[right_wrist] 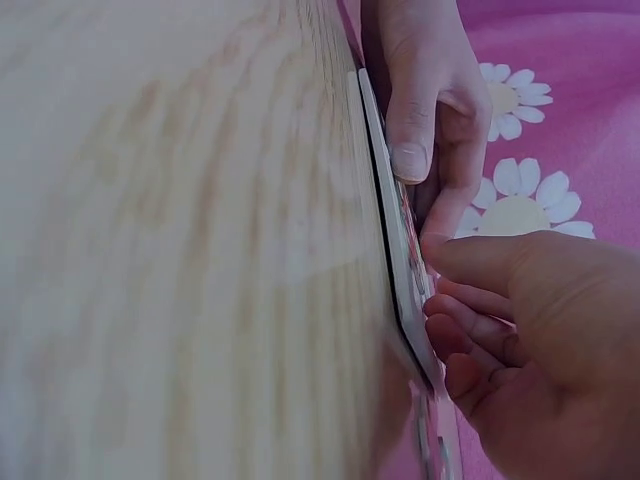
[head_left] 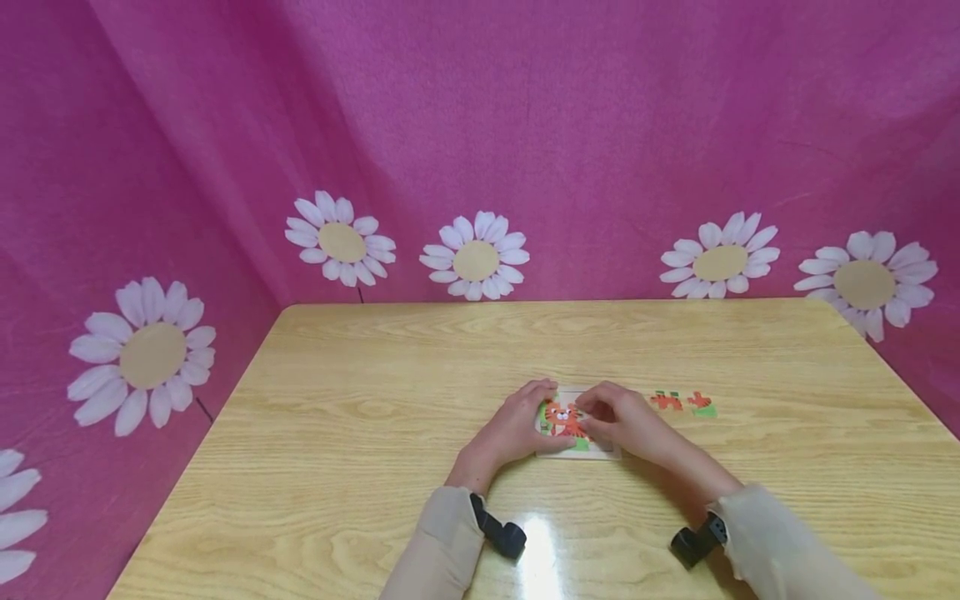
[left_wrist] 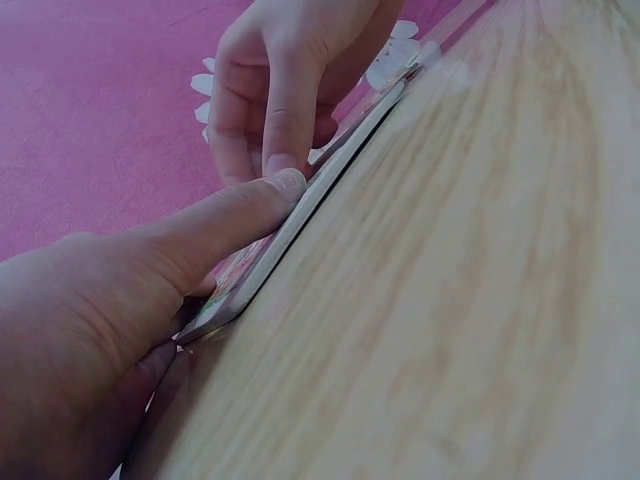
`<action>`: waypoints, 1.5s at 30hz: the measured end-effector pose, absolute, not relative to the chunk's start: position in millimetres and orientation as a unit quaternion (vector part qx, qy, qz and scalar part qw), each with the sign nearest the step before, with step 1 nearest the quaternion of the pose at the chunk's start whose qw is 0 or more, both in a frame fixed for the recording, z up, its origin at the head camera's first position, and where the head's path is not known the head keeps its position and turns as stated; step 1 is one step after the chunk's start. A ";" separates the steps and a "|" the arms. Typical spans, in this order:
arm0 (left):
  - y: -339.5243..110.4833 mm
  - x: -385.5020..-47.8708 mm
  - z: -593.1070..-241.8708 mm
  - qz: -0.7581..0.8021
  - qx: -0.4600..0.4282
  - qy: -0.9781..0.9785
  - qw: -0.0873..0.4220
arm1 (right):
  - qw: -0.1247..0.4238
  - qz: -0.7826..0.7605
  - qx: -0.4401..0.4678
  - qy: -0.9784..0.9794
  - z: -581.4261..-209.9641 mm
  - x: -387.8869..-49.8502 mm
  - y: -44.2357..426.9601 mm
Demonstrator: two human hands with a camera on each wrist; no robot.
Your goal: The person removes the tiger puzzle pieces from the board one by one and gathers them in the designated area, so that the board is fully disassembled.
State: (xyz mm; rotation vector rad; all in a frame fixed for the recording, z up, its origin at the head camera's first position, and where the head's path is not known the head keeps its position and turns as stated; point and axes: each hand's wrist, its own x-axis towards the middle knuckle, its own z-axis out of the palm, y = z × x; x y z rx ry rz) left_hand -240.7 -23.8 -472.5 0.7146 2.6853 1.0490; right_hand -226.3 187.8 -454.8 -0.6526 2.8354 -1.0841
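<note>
A small puzzle board (head_left: 570, 456) with a pale frame lies on the table, an orange tiger picture (head_left: 562, 414) partly filling it. My left hand (head_left: 512, 423) holds the board by its left side, thumb along the near edge and fingers around the far left corner. In the left wrist view the left thumb (left_wrist: 235, 215) presses on the frame. My right hand (head_left: 628, 419) is over the board's right part, thumb and fingertips pinching a puzzle piece low against the picture; the fingers mostly hide this piece. The right wrist view shows the right hand's fingertips (right_wrist: 450, 255) close to the left hand.
Two loose puzzle pieces lie right of the board: an orange striped one with green (head_left: 666, 401) and an orange and green one (head_left: 702, 404). The wooden table (head_left: 375, 400) meets a pink curtain (head_left: 525, 125) with white daisies at its back and left.
</note>
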 end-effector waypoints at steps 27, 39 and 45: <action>-23.8 -241.2 -473.6 0.349 0.241 0.902 0.083 | 0.041 -0.348 -0.222 0.910 -453.2 -235.2 179.8; -23.0 -241.3 -471.8 0.352 0.234 0.902 0.088 | -0.011 -0.345 -0.223 0.912 -451.8 -227.1 176.4; -23.0 -240.8 -472.4 0.350 0.234 0.903 0.088 | -0.012 -0.376 -0.225 0.899 -454.5 -225.7 177.2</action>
